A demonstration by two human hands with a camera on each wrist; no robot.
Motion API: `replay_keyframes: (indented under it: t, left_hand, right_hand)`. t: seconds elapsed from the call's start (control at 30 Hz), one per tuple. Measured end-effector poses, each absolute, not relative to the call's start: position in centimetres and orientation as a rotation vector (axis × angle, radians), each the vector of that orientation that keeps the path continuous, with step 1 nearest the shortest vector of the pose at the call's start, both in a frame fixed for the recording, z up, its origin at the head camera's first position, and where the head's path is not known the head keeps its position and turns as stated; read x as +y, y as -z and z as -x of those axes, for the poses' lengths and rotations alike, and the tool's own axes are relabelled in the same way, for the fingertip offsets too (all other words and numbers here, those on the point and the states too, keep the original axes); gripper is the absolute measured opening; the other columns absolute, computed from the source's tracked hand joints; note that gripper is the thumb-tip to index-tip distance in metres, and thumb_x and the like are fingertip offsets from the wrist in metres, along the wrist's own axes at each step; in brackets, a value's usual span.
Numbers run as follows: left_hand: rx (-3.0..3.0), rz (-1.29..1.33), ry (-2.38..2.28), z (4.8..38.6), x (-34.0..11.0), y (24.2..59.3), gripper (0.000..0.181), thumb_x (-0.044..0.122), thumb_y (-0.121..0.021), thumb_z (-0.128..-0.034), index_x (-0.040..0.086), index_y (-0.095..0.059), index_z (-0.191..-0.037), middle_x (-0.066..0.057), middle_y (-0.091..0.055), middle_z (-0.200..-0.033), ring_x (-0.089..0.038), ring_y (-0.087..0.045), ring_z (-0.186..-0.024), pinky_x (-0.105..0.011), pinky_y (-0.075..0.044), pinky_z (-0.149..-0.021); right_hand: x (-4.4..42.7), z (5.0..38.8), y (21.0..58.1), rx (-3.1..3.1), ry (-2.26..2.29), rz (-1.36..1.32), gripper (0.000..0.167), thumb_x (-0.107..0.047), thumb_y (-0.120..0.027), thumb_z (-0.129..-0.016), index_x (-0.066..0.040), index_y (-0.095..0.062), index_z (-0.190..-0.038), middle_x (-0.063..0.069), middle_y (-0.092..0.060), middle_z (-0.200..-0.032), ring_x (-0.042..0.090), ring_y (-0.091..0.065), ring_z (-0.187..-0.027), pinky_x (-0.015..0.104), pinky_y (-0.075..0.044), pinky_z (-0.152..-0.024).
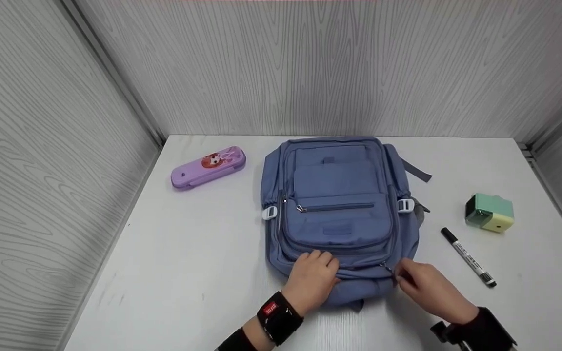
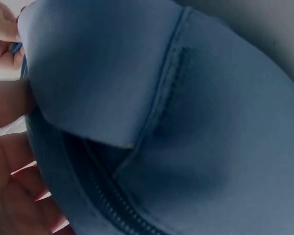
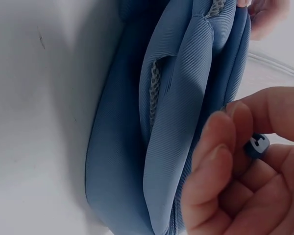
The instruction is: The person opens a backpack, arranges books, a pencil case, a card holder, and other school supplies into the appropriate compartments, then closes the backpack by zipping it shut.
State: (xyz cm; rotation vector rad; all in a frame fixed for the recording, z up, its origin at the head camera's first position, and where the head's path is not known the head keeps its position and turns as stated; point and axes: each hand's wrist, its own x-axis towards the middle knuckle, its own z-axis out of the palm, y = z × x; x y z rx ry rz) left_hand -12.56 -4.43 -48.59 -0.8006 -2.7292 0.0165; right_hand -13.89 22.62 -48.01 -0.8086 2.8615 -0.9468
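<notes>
The backpack [image 1: 334,180], centre, is matt ribbed cloth with smooth plastic buckles [image 1: 411,206] and a shiny metal zip pull [image 1: 301,208]. The table [image 1: 173,263], lower left, appears smooth.

the head view looks forward and down, while both wrist views share the backpack [image 1: 338,219] up close.

A blue backpack [image 1: 335,179] with white side buckles lies front up at the frame's centre. The left hand [image 1: 312,278] grips its lower edge; at lower right, the right hand [image 1: 427,287] pinches a zipper pull [image 3: 257,146].
</notes>
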Motion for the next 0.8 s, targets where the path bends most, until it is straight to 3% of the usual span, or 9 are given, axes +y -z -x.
replay_keyframes:
  t: [0.07, 0.13, 0.3, 0.8]
  left_hand:
    - [-2.677, 0.79, -0.028, 12.6, -4.3, 48.9, 0.007, 0.021, -0.07, -0.0847, 0.019, -0.07, -0.092, 0.006, -0.065, -0.087, -0.011, -0.06, -0.078, -0.024, -0.044, -0.064]
    - [-2.632, 0.777, -0.027, 12.7, -4.3, 49.2, 0.008, 0.013, -0.069, -0.0808, 0.019, -0.07, -0.086, 0.007, -0.064, -0.083, -0.011, -0.059, -0.074, -0.024, -0.042, -0.061]
    - [-2.548, 0.778, 0.0, 12.7, -4.4, 49.6, 0.01, 0.012, -0.069, -0.0784, 0.021, -0.07, -0.076, 0.008, -0.063, -0.075, -0.01, -0.056, -0.067, -0.023, -0.038, -0.055]
    - [-2.538, 0.799, 0.047, 12.7, -4.5, 49.9, 0.013, 0.01, -0.067, -0.0747, 0.022, -0.071, -0.079, 0.008, -0.065, -0.077, -0.01, -0.057, -0.068, -0.023, -0.041, -0.058]
  right_hand:
    - [22.7, 14.2, 47.6, 2.894, 0.904, 0.772, 0.015, 0.002, -0.063, -0.087, -0.012, -0.058, -0.084, -0.009, -0.058, -0.071, -0.006, -0.044, -0.063, 0.021, -0.041, -0.055]
    - [22.8, 14.8, 47.0, 2.941, 0.852, 0.733, 0.017, 0.001, -0.063, -0.087, -0.014, -0.057, -0.082, -0.009, -0.055, -0.068, -0.004, -0.042, -0.061, 0.021, -0.039, -0.054]
    - [23.3, 16.7, 45.8, 3.044, 0.718, 0.652, 0.016, -0.002, -0.063, -0.088, -0.014, -0.055, -0.081, -0.008, -0.05, -0.065, 0.003, -0.041, -0.059, 0.022, -0.036, -0.054]
    - [24.6, 23.6, 44.6, 3.051, 0.568, 0.658, 0.007, -0.005, -0.058, -0.089, -0.008, -0.056, -0.083, 0.002, -0.056, -0.068, 0.015, -0.047, -0.06, 0.031, -0.037, -0.053]
